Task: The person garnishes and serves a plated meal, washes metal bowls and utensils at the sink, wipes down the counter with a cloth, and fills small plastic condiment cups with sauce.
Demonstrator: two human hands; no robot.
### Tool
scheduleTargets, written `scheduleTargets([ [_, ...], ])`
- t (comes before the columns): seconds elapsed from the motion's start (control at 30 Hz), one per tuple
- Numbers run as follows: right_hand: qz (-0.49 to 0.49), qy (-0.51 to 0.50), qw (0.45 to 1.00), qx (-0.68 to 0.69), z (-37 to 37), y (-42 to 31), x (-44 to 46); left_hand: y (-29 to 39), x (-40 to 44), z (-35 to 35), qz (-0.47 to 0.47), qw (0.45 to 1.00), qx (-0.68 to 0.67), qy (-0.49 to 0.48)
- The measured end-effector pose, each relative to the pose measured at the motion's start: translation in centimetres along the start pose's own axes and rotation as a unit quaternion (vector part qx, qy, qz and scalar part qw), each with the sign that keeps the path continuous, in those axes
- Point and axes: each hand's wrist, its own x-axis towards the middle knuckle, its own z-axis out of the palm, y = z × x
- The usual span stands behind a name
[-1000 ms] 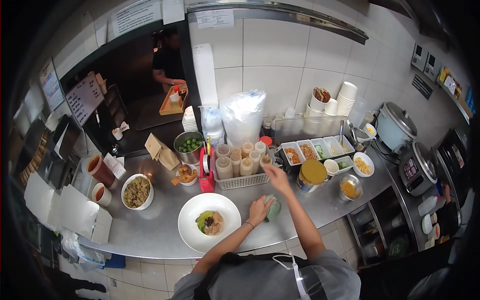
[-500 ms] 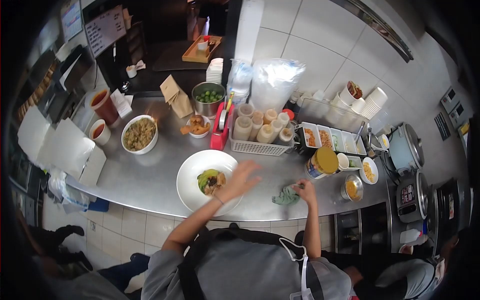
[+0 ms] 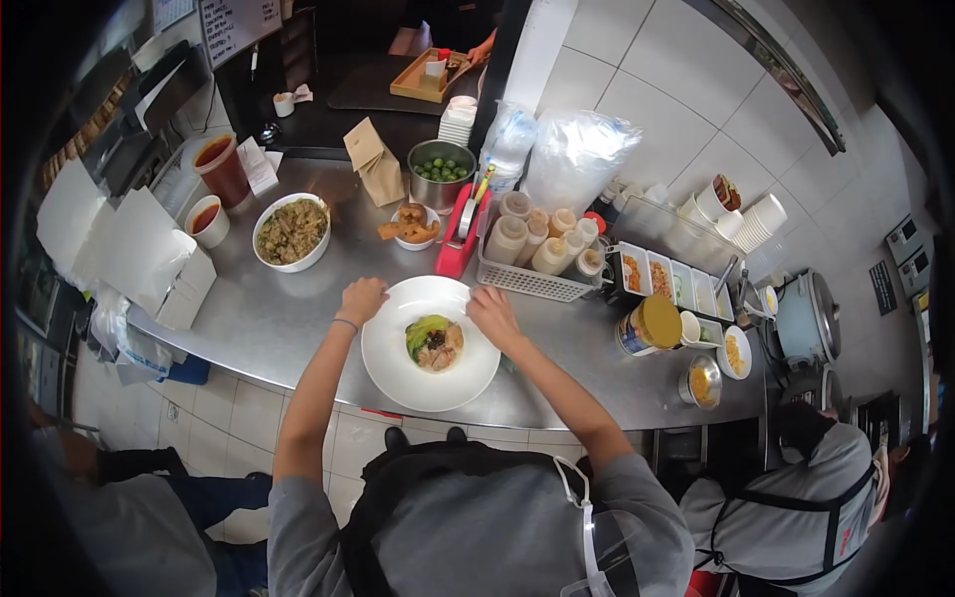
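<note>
A wide white plate point(image 3: 392, 380) lies on the steel counter in front of me. Sliced green vegetable, pale meat pieces and dark bits form a small mound of food point(image 3: 435, 343) at its centre. My left hand point(image 3: 364, 300) is closed at the upper left rim, fingers curled in. On the opposite side, my right hand point(image 3: 493, 310) pinches the upper right rim. A scrap of green cloth point(image 3: 507, 365) barely shows beside my right forearm, which seems to cover the rest.
Behind the plate stand a red tape dispenser point(image 3: 461, 234) and a basket point(image 3: 537, 281) of sauce bottles. A bowl of rice point(image 3: 291, 233) and an open white box point(image 3: 164, 269) are left; a yellow-lidded jar point(image 3: 652, 325) is right. A co-worker point(image 3: 796, 502) bends at lower right.
My left hand has gone from above the food to the plate's left rim. My right hand has left the green cloth and come to the right rim. The view has shifted.
</note>
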Motion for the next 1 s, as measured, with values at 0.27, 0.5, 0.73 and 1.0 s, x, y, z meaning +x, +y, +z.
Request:
scheduleTargets([
  [0.27,-0.092,-0.126,0.987,-0.03,-2.1,-1.4,-4.5,0.1,-1.1,0.4,-0.034,0.998,-0.045,0.04],
  [0.5,-0.025,-0.229,0.967,0.105,-2.1,0.2,-3.7,-0.5,-3.0,0.6,-0.05,0.994,-0.072,0.072],
  [0.73,0.237,-0.201,0.822,0.476,-9.7,4.1,-5.3,-3.0,-7.4,3.1,-0.09,0.979,-0.15,0.101],
  [1.0,0.382,0.025,0.795,0.471,-13.1,4.5,-11.7,7.6,-13.2,-2.6,0.074,0.968,-0.148,0.186],
])
